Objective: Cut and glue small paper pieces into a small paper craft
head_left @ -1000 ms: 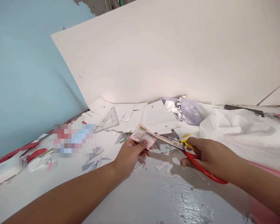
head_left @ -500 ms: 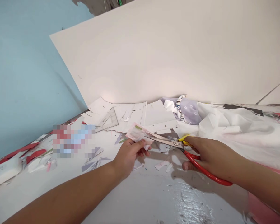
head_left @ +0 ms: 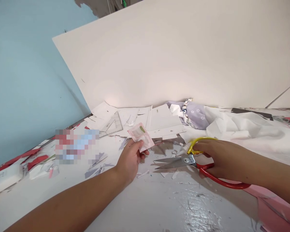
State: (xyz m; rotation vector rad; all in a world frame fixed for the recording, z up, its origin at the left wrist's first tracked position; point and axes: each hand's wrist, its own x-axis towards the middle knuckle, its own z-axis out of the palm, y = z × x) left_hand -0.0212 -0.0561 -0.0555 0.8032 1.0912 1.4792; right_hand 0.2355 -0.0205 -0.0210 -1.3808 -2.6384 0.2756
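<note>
My left hand [head_left: 130, 159] pinches a small pink and white piece of paper [head_left: 140, 136] and holds it up just above the white table [head_left: 145, 206]. To its right my right hand [head_left: 219, 158] grips scissors [head_left: 183, 160] with one red and one yellow handle loop. Their blades are slightly apart, point left and lie low over the table, a short way clear of the paper. Small paper offcuts [head_left: 169, 174] lie under the blades.
A large white board [head_left: 183, 54] leans at the back. White card sheets [head_left: 157, 120] and a clear set square [head_left: 112, 124] lie below it. White fabric [head_left: 251, 132] and lilac cloth [head_left: 197, 116] are heaped right. Pink paper [head_left: 275, 216] lies at the near right. Red and white scraps [head_left: 36, 161] litter the left.
The scissors have come away from the paper and dropped toward the table. My left hand has drawn the pink paper slightly left and up, clear of the blades.
</note>
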